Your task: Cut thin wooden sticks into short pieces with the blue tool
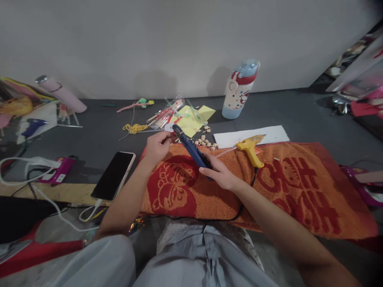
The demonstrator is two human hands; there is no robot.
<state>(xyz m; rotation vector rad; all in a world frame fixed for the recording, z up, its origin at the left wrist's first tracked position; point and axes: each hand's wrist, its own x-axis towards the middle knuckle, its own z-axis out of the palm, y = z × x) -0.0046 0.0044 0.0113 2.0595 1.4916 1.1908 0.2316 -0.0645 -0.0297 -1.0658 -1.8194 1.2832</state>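
My right hand grips the lower end of a slim dark blue object, shaped like a phone in a case and tilted up to the left. My left hand is closed in a pinch beside the object's upper end; whatever its fingertips hold is hidden. Right by those fingertips shows a small white disc. Beneath both hands spreads an orange and red towel. Small wooden pieces lie just past the towel's far edge. To the right of my right hand rests a yellow glue gun.
A white board lies behind the glue gun, near a standing water bottle. Yellow paper and wrapped sticks are at the back. A black-screened phone, cabled, sits left, near a purple power strip and a pink flask.
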